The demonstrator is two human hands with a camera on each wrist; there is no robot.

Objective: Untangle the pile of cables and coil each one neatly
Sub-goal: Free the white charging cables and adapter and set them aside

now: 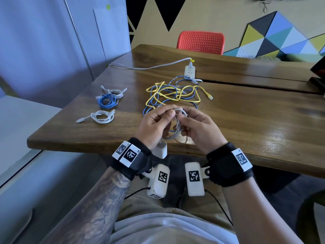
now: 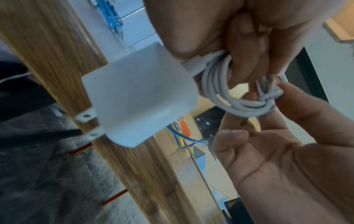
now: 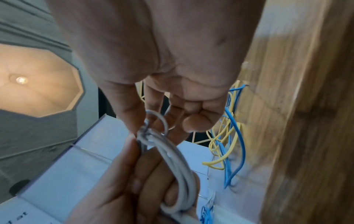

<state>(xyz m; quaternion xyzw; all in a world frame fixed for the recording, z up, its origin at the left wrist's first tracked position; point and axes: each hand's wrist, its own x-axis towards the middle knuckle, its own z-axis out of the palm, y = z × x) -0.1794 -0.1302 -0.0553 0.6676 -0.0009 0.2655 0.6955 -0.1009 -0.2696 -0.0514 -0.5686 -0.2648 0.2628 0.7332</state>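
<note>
A coiled white charger cable (image 1: 176, 126) is held above the near edge of the wooden table (image 1: 246, 120), between the two hands. Its loops are threaded over the curled fingers of the left hand (image 1: 155, 126), seen closely in the left wrist view (image 2: 247, 63), and are clamped there by the thumb. A white power adapter (image 2: 138, 95) is attached to the cable and hangs just below the left palm, its two prongs pointing away. At the far side of the coil, a wrap of cable is pinched between the thumb and forefinger of the right hand (image 1: 198, 128), while the other fingers (image 3: 197, 121) are curled loosely, clear of the coil. Both hands are raised off the table, palms turned toward each other, wrists level.

On the left of the table three finished coils are laid: two white (image 1: 101, 117) (image 1: 115, 92) and one blue (image 1: 106, 101) between them. Farther off, near the middle, a tangled pile (image 1: 175, 95) of yellow and blue cables is spread; the number of cables in it cannot be told. A white power strip (image 1: 190, 71) lies just beyond the pile.
</note>
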